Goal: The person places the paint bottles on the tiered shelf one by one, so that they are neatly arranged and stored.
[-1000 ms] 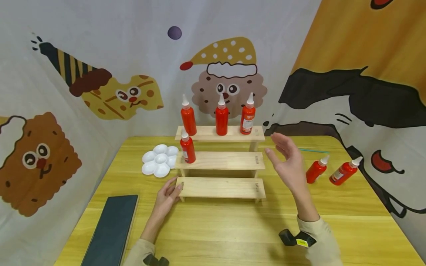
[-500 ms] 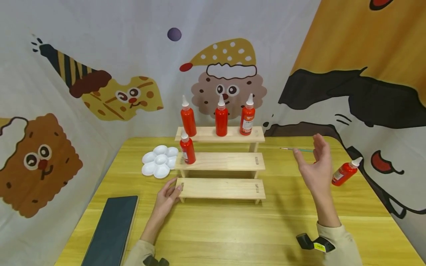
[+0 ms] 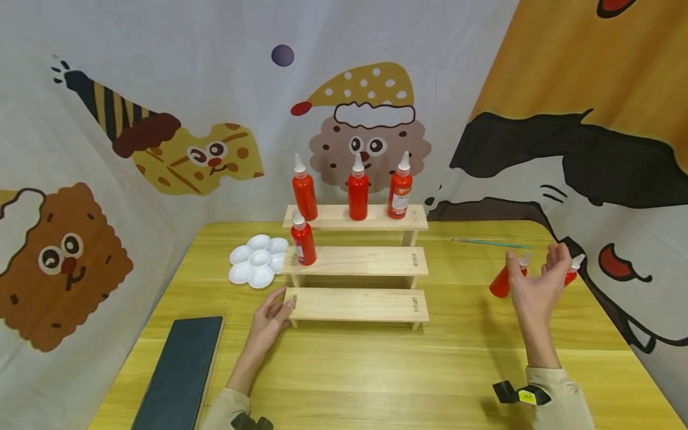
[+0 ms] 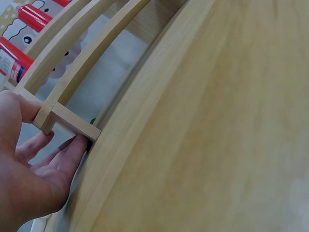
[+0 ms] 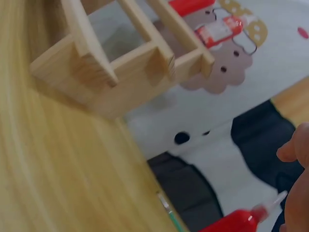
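A three-step wooden display stand (image 3: 357,304) is on the table. My left hand (image 3: 271,316) grips the left end of its lowest step, thumb on top and fingers at the leg in the left wrist view. To the right, my right hand (image 3: 537,292) hovers with fingers spread and nothing in it, between a red paint bottle (image 3: 501,283) and another red paint bottle (image 3: 571,277), which it partly hides. Along the top step stand a left bottle (image 3: 304,194), a middle bottle (image 3: 357,197) and a right bottle (image 3: 400,194). One more bottle (image 3: 304,243) occupies the middle step's left end.
Left of the stand lies a white flower-shaped palette (image 3: 260,260). A dark flat book-like slab (image 3: 180,370) rests at the table's front left. Behind the right-hand bottles is a thin paintbrush (image 3: 491,243). A cartoon-printed cloth (image 3: 226,71) hangs behind the table.
My right hand has travelled right, away from the stand and over to the two bottles on the table. The left hand has kept its place on the stand.
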Tool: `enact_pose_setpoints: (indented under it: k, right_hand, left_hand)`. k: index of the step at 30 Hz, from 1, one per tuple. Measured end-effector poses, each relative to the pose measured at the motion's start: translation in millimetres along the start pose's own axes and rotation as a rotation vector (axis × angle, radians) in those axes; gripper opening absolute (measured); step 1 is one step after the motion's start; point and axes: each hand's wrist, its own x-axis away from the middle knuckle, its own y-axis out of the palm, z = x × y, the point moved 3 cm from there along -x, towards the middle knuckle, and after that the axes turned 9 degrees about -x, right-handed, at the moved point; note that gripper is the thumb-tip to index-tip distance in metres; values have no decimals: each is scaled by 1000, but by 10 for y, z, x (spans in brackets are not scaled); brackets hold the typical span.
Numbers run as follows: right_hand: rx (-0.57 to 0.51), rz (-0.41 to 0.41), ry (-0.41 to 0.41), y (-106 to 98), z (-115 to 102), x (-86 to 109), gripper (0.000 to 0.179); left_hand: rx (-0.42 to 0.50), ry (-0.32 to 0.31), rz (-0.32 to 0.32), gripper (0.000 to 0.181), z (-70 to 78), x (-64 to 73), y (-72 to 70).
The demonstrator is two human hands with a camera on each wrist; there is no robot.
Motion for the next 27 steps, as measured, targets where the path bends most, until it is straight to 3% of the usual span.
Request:
enact_pose_setpoints:
  k: [13,21,27]
  right_hand:
    - [55,-83,278,7,588,-54,90]
    - [183,-143,256,20,790,2,77]
    - [257,-94,209,35,859,14,57]
  left_hand:
    - [-32,6,3,52,-15,-21,-10]
    - [-41,8,-1,54,-11,-13,-1]
    - [-7,3,0,53,-4,-6,0]
